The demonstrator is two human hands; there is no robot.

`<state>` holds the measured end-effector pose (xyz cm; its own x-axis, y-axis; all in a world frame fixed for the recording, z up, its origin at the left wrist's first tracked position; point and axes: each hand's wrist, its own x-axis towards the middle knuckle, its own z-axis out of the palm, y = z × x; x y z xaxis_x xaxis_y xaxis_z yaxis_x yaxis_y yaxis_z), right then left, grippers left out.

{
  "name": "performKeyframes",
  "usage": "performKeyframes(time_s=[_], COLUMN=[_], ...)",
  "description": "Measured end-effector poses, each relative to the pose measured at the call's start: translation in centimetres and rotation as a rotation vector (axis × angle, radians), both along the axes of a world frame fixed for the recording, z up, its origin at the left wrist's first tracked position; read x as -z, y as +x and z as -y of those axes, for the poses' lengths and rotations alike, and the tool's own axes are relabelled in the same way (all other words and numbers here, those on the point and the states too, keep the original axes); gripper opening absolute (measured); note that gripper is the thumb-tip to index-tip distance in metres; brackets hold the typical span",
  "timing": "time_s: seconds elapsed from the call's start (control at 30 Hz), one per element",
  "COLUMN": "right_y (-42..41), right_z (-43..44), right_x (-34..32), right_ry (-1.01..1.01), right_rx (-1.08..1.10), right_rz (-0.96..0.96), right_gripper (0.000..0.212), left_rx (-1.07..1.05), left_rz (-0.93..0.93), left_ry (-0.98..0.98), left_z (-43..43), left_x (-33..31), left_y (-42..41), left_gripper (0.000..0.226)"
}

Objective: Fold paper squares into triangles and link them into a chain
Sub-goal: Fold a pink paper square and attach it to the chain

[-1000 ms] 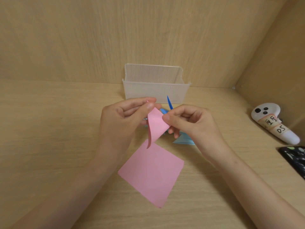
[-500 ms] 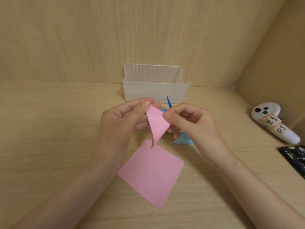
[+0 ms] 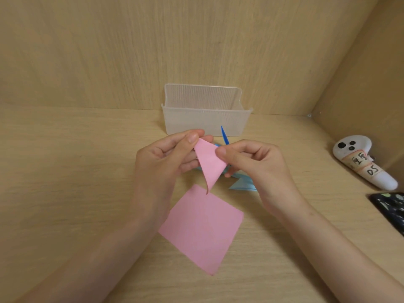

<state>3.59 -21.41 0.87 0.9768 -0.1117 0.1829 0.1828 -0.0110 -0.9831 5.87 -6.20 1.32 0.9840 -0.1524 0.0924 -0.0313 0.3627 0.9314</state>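
A pink paper piece (image 3: pixel 210 166) hangs in the air, bent over on itself with its point curling down. My left hand (image 3: pixel 166 158) pinches its upper left corner between thumb and fingers. My right hand (image 3: pixel 253 162) pinches its right edge with thumb and forefinger. Below them a flat pink paper square (image 3: pixel 202 228) lies on the wooden desk. Blue folded paper (image 3: pixel 242 184) lies behind my hands, partly hidden, with one blue tip (image 3: pixel 224 134) sticking up.
A clear plastic box (image 3: pixel 205 119) stands at the back against the wooden wall. A white controller (image 3: pixel 363 160) with a handwritten label lies at the right. A dark patterned object (image 3: pixel 391 208) sits at the right edge.
The held pink paper has turned and folded over more, its point swinging down and slightly right. Both hands stay in nearly the same place.
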Motion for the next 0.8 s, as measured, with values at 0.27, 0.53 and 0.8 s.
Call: performKeyframes(time_s=[0.27, 0.53, 0.8], right_y=[-0.09, 0.02, 0.01], right_z=[0.59, 0.27, 0.27], right_x=[-0.17, 0.09, -0.04], right_ry=[-0.103, -0.036, 0.029], right_rx=[-0.029, -0.04, 0.002], right_rz=[0.036, -0.007, -0.001], right_gripper=[0.004, 0.01, 0.01], left_rx=[-0.014, -0.119, -0.163], left_rz=[0.133, 0.199, 0.123], left_ry=[0.277, 0.27, 0.161], left_z=[-0.32, -0.09, 0.16], left_x=[-0.13, 0.15, 0.22], left_y=[0.94, 0.68, 0.55], left_gripper=[0.015, 0.017, 0.016])
